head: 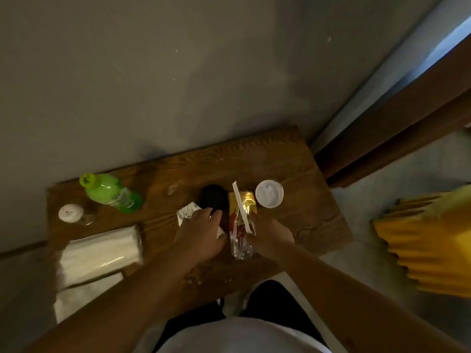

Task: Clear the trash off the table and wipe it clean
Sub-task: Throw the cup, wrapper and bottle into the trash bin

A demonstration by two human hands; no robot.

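Table: small wooden table (293, 159) pushed against the wall, clutter mostly in the middle and on the left.
Left hand: the left hand (201, 233) was curled down over a crumpled white wrapper (187, 212), right next to a black lid-looking thing (214, 197). Looked like it was closing on the wrapper, fingers bent round it.
Right hand: the right hand (270, 235) was at the clear plastic bottle (240, 244) with a gold and red packet (242, 207) and a white strip (240, 205) bunched on top. Honestly couldn't tell if it had a proper grip or was just touching.
Other trash: green bottle (112, 193) lying on its side, white cap (70, 212) near it, white round lid (269, 193) just beside the packet.
Wiping stuff: pack of tissues (99, 253) at the left front edge, untouched.
Tip for this step: I'd scoop the wrapper fully into the palm so no bits drop, and pinch the packet and bottle together so the loose strip doesn't slide off.
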